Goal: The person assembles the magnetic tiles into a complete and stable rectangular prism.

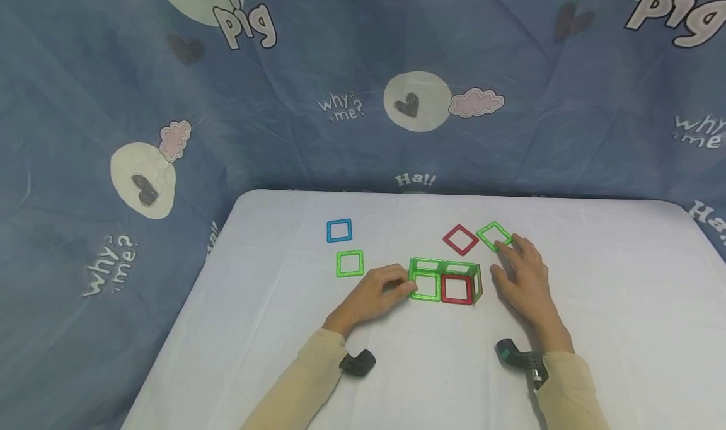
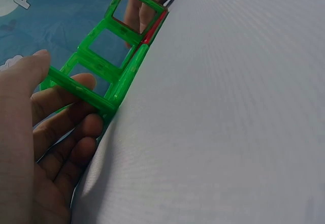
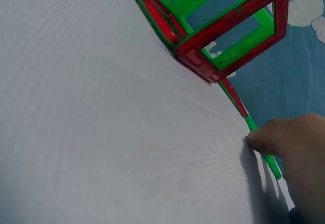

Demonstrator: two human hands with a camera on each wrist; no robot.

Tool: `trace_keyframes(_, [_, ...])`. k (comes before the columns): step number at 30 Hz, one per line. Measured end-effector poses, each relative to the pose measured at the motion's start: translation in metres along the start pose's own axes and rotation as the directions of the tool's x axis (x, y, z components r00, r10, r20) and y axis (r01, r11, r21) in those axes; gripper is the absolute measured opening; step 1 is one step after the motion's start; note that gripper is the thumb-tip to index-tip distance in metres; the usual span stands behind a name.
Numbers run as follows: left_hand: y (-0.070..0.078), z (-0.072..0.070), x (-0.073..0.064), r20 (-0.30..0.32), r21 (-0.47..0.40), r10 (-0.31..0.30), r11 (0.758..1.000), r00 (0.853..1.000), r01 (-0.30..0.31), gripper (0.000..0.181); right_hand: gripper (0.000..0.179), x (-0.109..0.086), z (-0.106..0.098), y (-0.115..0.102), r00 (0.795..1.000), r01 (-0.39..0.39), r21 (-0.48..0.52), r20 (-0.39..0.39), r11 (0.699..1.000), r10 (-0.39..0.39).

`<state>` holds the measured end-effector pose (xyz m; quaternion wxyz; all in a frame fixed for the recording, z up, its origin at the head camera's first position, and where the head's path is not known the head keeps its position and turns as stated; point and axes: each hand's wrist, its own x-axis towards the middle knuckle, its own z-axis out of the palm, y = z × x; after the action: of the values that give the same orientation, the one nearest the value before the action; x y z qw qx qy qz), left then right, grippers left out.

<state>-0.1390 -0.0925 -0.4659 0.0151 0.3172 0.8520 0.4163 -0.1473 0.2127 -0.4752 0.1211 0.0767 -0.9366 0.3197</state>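
A structure of square magnetic tiles [image 1: 425,299] stands at the middle of the table, its frames green with a red one at the front right of its base. At its left end my left hand [image 1: 381,289] pinches an upright green magnetic tile [image 2: 81,91], the thumb on one side and curled fingers on the other. Behind and to the right, my right hand [image 1: 526,282] touches a loose green tile [image 1: 486,229] with its fingertips, the fingers fairly straight. That tile lies beside a loose red tile [image 1: 460,240]. In the right wrist view, the structure's right end wall [image 3: 231,18] looks red-edged.
Left of the structure lie a blue square tile [image 1: 339,231] and a green square tile [image 1: 350,263]. A white cloth covers the table [image 1: 431,373]. Behind it hangs a blue printed curtain [image 1: 295,146]. Each wrist carries a dark camera mount [image 1: 518,357].
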Motion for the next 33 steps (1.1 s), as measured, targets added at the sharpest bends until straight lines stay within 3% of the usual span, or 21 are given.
trace_keyframes(10, [-0.0019, 0.0006, -0.0002, 0.004, 0.002, -0.002, 1.000, 1.000, 0.002, 0.017, 0.040, 0.0000, 0.0017, 0.0008, 1.000, -0.011, 0.020, -0.017, 1.000, 0.011])
trace_keyframes(33, [-0.0010, -0.0001, -0.0009, 0.009, 0.000, -0.005, 1.000, 1.000, 0.005, 0.019, 0.022, 0.0002, 0.0007, -0.0037, 0.991, -0.115, 0.045, -0.058, 0.992, 0.117])
